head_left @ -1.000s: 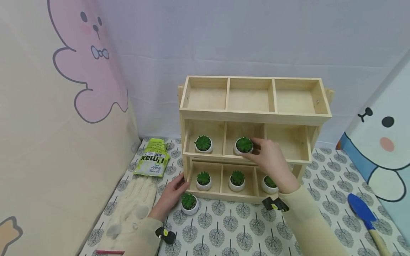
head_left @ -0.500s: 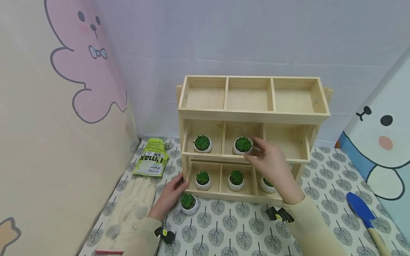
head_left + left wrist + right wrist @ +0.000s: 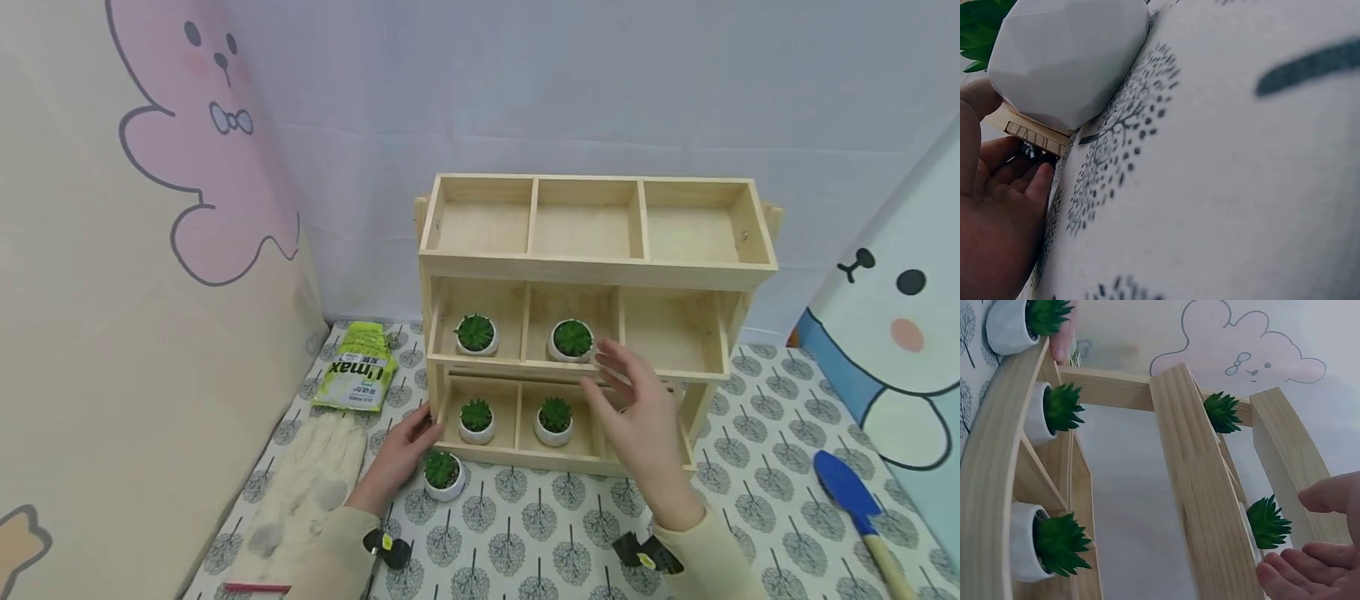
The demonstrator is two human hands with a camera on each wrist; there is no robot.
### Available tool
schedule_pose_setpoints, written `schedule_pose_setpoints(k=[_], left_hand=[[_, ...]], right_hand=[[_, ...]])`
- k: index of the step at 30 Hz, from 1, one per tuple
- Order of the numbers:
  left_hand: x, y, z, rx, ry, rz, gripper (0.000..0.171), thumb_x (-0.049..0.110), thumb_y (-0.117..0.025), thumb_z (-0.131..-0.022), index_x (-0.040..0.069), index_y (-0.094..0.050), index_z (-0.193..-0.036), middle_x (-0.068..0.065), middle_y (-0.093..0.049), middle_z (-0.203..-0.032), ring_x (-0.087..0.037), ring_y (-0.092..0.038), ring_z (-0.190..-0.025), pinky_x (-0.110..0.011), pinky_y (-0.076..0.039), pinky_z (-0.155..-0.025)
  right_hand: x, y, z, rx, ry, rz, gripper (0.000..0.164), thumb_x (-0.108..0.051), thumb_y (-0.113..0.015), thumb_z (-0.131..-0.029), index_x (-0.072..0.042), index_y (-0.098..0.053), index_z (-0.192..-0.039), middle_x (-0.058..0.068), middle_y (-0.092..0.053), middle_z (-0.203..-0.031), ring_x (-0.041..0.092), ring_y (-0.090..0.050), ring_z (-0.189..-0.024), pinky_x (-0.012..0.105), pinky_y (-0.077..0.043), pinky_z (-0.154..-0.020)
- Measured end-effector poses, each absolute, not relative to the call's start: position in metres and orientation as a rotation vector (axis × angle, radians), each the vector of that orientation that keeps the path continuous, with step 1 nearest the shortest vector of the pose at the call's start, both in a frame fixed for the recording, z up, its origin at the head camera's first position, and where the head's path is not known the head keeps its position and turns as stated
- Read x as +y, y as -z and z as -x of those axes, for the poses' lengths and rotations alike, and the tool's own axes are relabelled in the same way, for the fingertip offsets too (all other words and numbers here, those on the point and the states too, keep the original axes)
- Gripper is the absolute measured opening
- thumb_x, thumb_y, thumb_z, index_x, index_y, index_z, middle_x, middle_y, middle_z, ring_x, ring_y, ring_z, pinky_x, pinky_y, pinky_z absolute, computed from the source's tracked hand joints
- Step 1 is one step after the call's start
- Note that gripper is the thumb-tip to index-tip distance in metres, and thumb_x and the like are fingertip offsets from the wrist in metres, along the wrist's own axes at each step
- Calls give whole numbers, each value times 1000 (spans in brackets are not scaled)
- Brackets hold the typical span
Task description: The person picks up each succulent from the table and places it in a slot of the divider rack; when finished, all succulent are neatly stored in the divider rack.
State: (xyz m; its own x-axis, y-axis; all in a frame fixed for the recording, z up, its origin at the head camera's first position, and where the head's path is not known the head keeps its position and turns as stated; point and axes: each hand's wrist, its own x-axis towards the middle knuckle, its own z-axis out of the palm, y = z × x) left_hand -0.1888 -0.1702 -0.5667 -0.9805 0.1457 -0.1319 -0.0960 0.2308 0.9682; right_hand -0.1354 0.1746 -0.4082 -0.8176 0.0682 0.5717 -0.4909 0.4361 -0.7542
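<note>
A three-tier wooden plant shelf (image 3: 600, 271) stands on the table. My left hand (image 3: 401, 458) grips its lower left end, thumb on one side and fingers on the other, as the left wrist view shows. Beside that hand, a potted succulent in a white pot (image 3: 444, 477) stands on the tablecloth. My right hand (image 3: 641, 425) holds nothing, fingers spread, just right of and below the middle-compartment succulent (image 3: 572, 340) on the middle tier. Another succulent (image 3: 476, 335) sits to its left. On the bottom tier, two succulents show plainly; my right hand mostly hides the right compartment.
At the left lie a green-and-white bag (image 3: 356, 371) and pale work gloves (image 3: 300, 492). A blue trowel (image 3: 847, 492) with a wooden handle lies at the right. Behind the shelf hangs a pale cloth backdrop (image 3: 585, 92).
My right hand has let go of the succulent in the middle tier's centre compartment and drawn back, down and to the right. The left hand stays on the shelf's end.
</note>
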Motion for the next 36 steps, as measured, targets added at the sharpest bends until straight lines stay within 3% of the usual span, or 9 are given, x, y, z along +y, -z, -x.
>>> schedule_pose_setpoints(k=[9, 12, 26, 32, 36], left_hand=[[-169, 566, 189, 2312, -1835, -40, 66, 36, -69, -103, 23, -42, -162, -10, -46, -160, -31, -47, -144, -47, -35, -121], [-168, 566, 189, 2309, -1849, -69, 65, 34, -68, -104, 21, -42, -162, -11, -46, -160, -31, -47, -144, -47, -35, -121], [-167, 564, 189, 2314, -1864, -61, 65, 31, -68, -104, 16, -42, -162, -14, -44, -161, -34, -45, -145, -48, -33, -122], [-167, 562, 187, 2310, -1854, -74, 66, 34, -67, -104, 17, -40, -162, -14, -42, -162, -34, -43, -146, -48, -32, -122], [-168, 562, 187, 2329, -1834, -68, 66, 36, -67, -104, 19, -41, -162, -12, -44, -161, -33, -44, -146, -48, -32, -122]], right_hand=[[161, 430, 121, -2053, -1477, -413, 55, 12, -78, -88, 5, -60, -140, 19, -65, -135, 25, -67, -118, 26, -55, -100], [155, 437, 117, -2075, -1522, -419, 53, 9, -78, -89, 1, -62, -139, 18, -66, -135, 21, -66, -119, 27, -54, -101], [111, 486, 109, -2254, -1695, -473, 53, 2, -83, -87, 2, -63, -137, 16, -67, -131, 32, -64, -122, 41, -55, -102], [94, 506, 107, -2364, -1723, -475, 50, -2, -84, -87, 0, -65, -133, 9, -69, -130, 31, -66, -120, 40, -55, -103], [84, 516, 103, -2481, -1678, -496, 49, -13, -84, -90, -6, -66, -134, 3, -69, -131, 24, -66, -119, 38, -55, -104]])
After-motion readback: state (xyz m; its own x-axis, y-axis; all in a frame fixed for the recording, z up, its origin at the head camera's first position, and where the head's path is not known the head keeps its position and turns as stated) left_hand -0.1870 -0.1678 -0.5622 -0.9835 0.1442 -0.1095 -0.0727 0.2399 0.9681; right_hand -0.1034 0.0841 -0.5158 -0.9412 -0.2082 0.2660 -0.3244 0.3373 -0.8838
